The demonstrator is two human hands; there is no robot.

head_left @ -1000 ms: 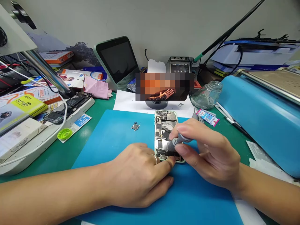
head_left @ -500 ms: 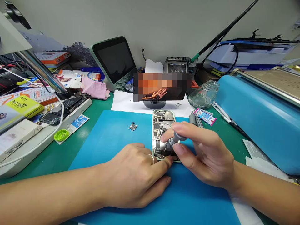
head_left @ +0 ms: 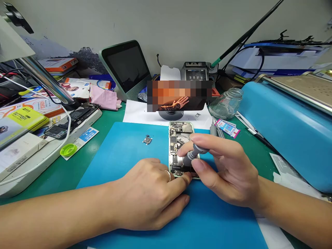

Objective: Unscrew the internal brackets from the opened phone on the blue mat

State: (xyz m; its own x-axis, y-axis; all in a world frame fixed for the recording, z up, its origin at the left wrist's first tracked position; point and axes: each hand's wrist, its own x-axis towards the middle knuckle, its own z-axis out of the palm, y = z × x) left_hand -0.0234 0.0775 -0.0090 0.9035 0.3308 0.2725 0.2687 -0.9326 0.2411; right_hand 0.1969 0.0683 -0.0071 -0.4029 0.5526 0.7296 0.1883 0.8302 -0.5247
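An opened smartphone (head_left: 174,140) lies on the blue mat (head_left: 116,148), its circuit boards and inner parts exposed. My left hand (head_left: 153,193), with a ring on one finger, is closed at the phone's bottom edge. One of its fingertips presses on the lower end of the phone, and the other fingers are curled below. In my right hand (head_left: 228,173) a grey screwdriver (head_left: 192,155) is gripped between fingers and thumb, tilted over the phone's lower half. The screwdriver's tip is too small to make out. Left of the phone sits a small metal part with tiny pieces (head_left: 147,139).
Behind the phone stands a propped screen (head_left: 184,103) on a round base. A glass jar (head_left: 225,103) and more screwdrivers (head_left: 214,130) are at the right, beside a blue machine (head_left: 280,135). At left are a green cap (head_left: 68,149), another opened phone (head_left: 70,121) and boxes (head_left: 23,119).
The screwdriver's handle end has tipped very slightly to the right in my right hand. My left hand stays in place on the phone.
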